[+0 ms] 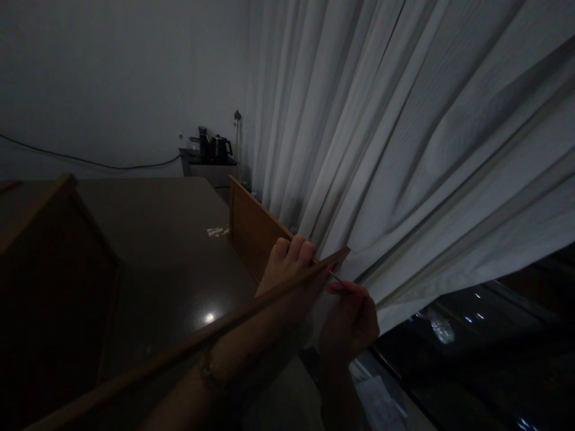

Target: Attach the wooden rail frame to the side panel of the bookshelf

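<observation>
My left hand (pixel 291 254) is closed over the top edge of an upright wooden panel (pixel 256 224), near the corner where it meets a long wooden rail (pixel 215 329). The left forearm passes beneath that rail, and the thumb is hidden. To the right of the corner, my right hand (pixel 350 320) pinches a thin metal rod (pixel 336 276), which looks like a small hand tool. Its far tip is at the end of the rail by the corner. Dim light hides whether it sits in a hole.
A dark tabletop (pixel 171 239) lies under the wooden parts, with small pale pieces (pixel 218 231) on it. Another wooden section (pixel 58 269) stands at left. A white curtain (pixel 381 149) hangs close on the right. A black kettle (pixel 220 148) stands at the back.
</observation>
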`<state>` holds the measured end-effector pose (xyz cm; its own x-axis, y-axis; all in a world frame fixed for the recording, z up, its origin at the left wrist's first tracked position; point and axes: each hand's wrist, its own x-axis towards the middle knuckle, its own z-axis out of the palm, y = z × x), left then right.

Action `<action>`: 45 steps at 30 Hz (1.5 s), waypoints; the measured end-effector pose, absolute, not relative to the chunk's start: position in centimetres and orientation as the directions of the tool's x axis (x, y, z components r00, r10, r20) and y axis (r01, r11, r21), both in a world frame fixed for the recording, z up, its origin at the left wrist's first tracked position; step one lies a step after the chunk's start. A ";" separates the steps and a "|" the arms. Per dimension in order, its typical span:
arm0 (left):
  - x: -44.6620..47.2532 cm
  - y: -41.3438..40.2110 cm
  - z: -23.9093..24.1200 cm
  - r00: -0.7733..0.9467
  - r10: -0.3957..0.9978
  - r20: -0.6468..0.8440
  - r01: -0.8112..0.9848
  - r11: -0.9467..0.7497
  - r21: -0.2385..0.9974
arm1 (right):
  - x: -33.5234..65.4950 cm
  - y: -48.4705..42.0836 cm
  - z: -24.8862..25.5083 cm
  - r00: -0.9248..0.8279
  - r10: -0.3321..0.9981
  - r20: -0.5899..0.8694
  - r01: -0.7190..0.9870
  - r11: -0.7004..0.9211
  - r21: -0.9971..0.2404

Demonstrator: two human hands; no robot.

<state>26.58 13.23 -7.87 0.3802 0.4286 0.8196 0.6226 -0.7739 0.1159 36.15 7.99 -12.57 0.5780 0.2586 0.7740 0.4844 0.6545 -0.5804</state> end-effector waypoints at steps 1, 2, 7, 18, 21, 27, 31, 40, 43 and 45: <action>26.6 13.2 -7.9 0.375 0.436 0.818 0.626 -0.770 0.124 | 36.1 7.9 -12.5 0.559 0.254 0.789 0.508 0.647 -0.568; 26.7 13.2 -7.9 0.372 0.431 0.822 0.624 -0.772 0.123 | 36.1 7.8 -12.4 0.539 0.250 0.804 0.533 0.638 -0.556; 26.7 13.5 -8.0 0.369 0.358 0.858 0.620 -0.782 0.060 | 36.1 7.8 -12.5 0.475 0.222 0.851 0.621 0.601 -0.503; 26.7 13.6 -8.1 0.392 0.377 0.839 0.643 -0.764 0.043 | 36.1 7.9 -12.5 0.514 0.159 0.843 0.640 0.583 -0.501; 26.8 13.5 -8.1 0.369 0.380 0.848 0.633 -0.771 0.071 | 36.0 7.9 -12.5 0.509 0.171 0.844 0.621 0.606 -0.497; 26.5 13.5 -8.0 0.398 0.332 0.855 0.609 -0.793 0.025 | 36.0 7.9 -12.6 0.534 0.205 0.820 0.592 0.602 -0.536; 26.5 13.8 -8.0 0.392 0.296 0.871 0.602 -0.798 -0.001 | 35.9 7.9 -12.5 0.527 0.206 0.824 0.593 0.606 -0.530; 26.7 13.6 -8.1 0.361 0.309 0.880 0.610 -0.792 0.028 | 36.0 7.7 -12.3 0.496 0.231 0.837 0.632 0.565 -0.530; 26.7 13.6 -8.0 0.378 0.313 0.871 0.609 -0.793 0.021 | 35.9 7.7 -12.4 0.511 0.225 0.830 0.624 0.566 -0.538; 26.7 13.6 -8.0 0.392 0.318 0.864 0.609 -0.793 0.015 | 35.9 7.7 -12.4 0.519 0.217 0.826 0.614 0.577 -0.538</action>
<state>26.69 13.63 -7.97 0.3916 0.3175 0.8636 0.6089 -0.7931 0.0155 35.88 7.72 -12.37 0.5195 0.2172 0.8264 0.6145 0.5771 -0.5380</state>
